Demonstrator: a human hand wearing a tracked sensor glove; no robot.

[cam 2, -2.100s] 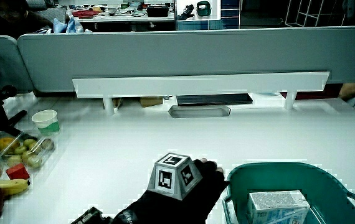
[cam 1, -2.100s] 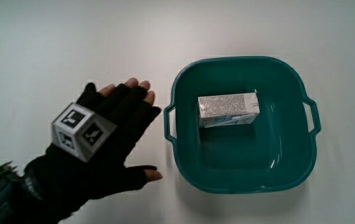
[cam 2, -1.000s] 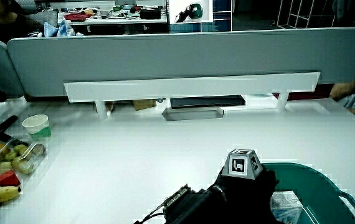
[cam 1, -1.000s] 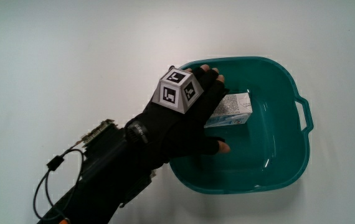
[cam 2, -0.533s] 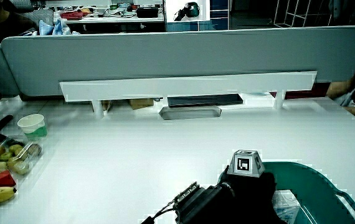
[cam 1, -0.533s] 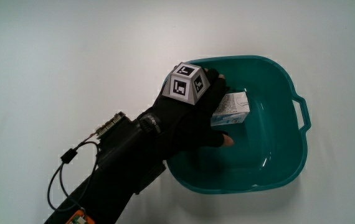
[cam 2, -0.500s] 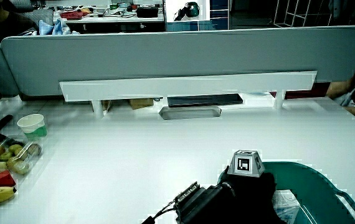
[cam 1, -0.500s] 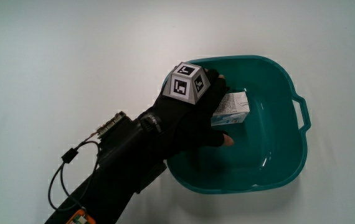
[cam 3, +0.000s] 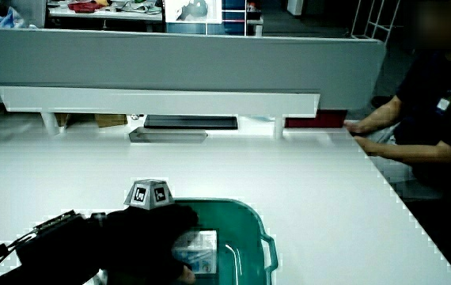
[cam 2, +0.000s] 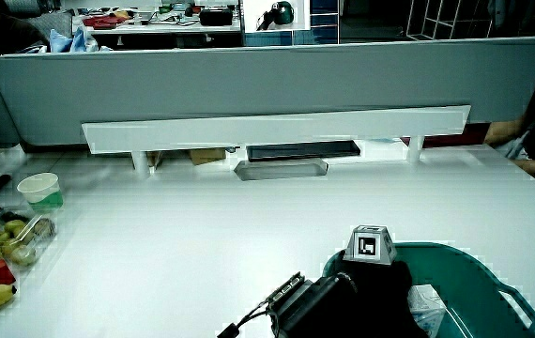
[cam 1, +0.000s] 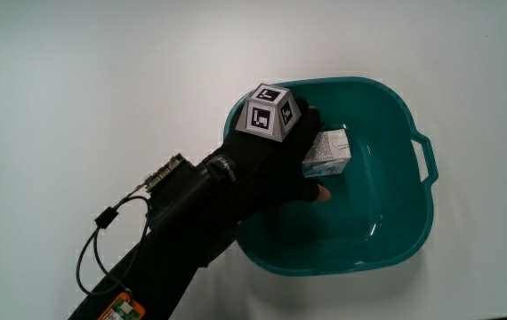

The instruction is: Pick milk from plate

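1. Milk carton inside the teal basin, partly covered by the hand.
2. Fingers clamped around carton, seemingly.
3. Could slip if gripped shallowly; could snag the basin rim and drag it.

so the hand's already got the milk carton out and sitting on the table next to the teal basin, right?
No. The milk carton is not on the table; it is inside the teal basin, as the main view shows. The hand is over the basin with its fingers closed around the carton.
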